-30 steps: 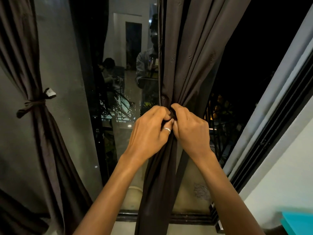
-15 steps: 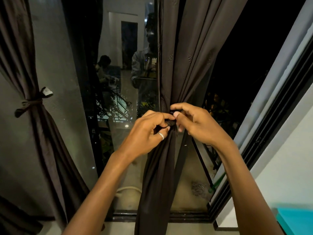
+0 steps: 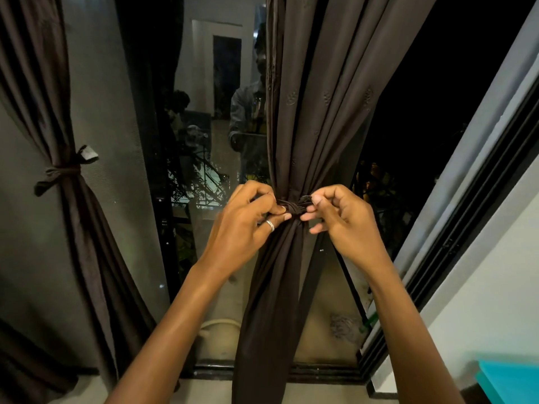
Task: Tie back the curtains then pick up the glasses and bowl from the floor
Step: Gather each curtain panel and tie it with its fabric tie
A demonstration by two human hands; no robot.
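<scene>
Both hands meet at the waist of the right-hand curtain [image 3: 294,135], where a dark tie-back [image 3: 293,206] is wound around the gathered cloth and knotted at the front. The left hand [image 3: 245,225], which wears a ring [image 3: 270,225], has its fingers curled narrowly and pinches the tie on its side of the knot; the right hand [image 3: 344,220] pinches the other end between thumb and forefinger, its remaining fingers loosely bent just below. The knot sits directly between the two hands, and the pull seems to go outward to each side, though in this dim light it is hard to tell whether the knot is fully snug. Well off to the left of the left hand, the other curtain [image 3: 73,228] already hangs cinched by its own tie [image 3: 59,173], so that half of the first job looks done and this one appears close to finished. The glasses and the bowl are not in view; the strip of floor below the arms shows neither, so the whole picking-up part remains.
</scene>
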